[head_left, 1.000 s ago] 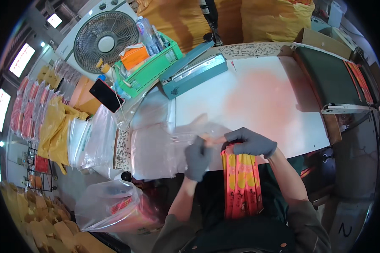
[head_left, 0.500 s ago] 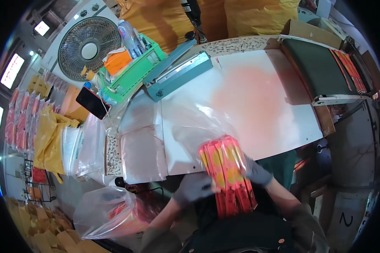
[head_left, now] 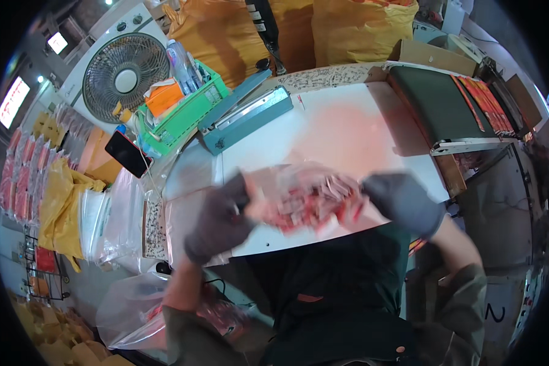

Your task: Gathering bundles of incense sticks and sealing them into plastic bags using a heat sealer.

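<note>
A clear plastic bag (head_left: 273, 178) with a bundle of thin red packets (head_left: 317, 204) in it is held up over the front of the white table top. The packets' ends face me, blurred by motion. In a grey glove, my left hand (head_left: 222, 219) is closed on the bag's left side. Also gloved in grey, my right hand (head_left: 407, 202) grips its right side, with the fingertips partly hidden.
A blue-green bag sealer (head_left: 247, 122) stands at the back of the table (head_left: 335, 125), beside a green basket (head_left: 186, 116) and a phone (head_left: 128, 151). Dark conveyor (head_left: 436, 104) with red packets stands at right. Below left lies a filled plastic bag (head_left: 134, 311).
Both hands have risen and moved apart, to the two sides of the bag. The red packets have gone from upright near my lap to end-on above the table edge.
</note>
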`<control>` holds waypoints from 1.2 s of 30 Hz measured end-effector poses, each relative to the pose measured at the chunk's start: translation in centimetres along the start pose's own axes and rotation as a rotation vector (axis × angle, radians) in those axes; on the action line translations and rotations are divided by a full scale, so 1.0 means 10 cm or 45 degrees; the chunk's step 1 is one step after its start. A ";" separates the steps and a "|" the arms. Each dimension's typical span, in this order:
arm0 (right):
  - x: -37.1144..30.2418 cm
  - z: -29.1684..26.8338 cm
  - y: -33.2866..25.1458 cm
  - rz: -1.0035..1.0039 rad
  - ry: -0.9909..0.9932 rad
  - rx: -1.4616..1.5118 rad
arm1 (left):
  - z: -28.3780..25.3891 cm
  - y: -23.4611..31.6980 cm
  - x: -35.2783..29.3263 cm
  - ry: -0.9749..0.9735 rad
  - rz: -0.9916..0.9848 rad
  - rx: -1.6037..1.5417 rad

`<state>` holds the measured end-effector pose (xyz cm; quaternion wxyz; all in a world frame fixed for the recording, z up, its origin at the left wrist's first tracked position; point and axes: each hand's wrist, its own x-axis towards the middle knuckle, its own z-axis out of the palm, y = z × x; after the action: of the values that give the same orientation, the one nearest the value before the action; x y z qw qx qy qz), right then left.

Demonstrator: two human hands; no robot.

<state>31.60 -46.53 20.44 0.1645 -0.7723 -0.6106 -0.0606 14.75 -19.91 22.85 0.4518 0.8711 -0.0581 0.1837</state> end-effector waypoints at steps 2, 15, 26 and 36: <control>0.35 -0.53 -0.05 -0.053 0.176 -0.128 | -0.17 0.17 0.32 0.350 0.157 -0.299; 1.17 -0.30 -0.29 -0.364 0.137 -0.025 | -0.31 0.41 0.67 0.175 0.775 1.139; 2.64 0.53 0.70 -0.029 0.375 0.362 | 0.31 -1.07 0.78 0.006 -0.633 -0.756; 3.56 1.16 1.40 0.175 0.828 0.534 | 0.39 -2.82 1.04 0.338 -0.755 -0.965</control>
<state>52.59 -12.61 17.50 0.5074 -0.7014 -0.4726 -0.1650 32.93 -5.93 3.07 0.7729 0.5938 0.1872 0.1227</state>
